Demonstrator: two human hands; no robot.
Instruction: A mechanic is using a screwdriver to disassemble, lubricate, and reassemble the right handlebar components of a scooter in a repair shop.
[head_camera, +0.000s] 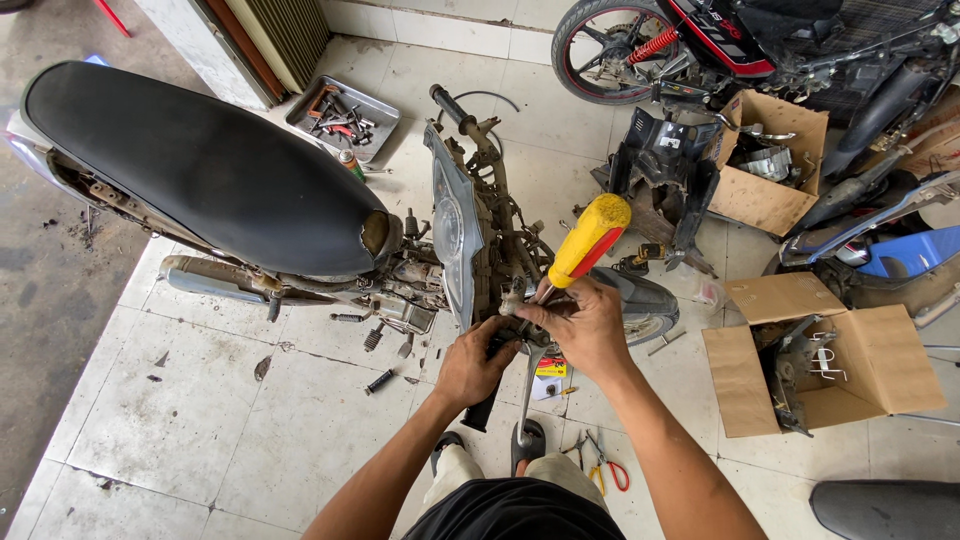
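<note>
Yellow-and-red handled screwdriver (588, 240) is gripped in the right hand (583, 325), handle tilted up and away, shaft angled down into the front assembly of the stripped motorcycle (470, 250). Right-hand fingers are closed around the lower handle and shaft. The left hand (476, 362) is clenched on a dark part at the same spot, just below the headlight housing (452, 235); both hands are touching or nearly so. The black seat (190, 160) extends to the left. A metal tray (383, 128) of tools lies on the tiled floor (200, 420) beyond the seat. Two open cardboard boxes (850, 370) of parts stand to the right. Red-handled pliers (610, 468) lie on the floor near the person's knee.
</note>
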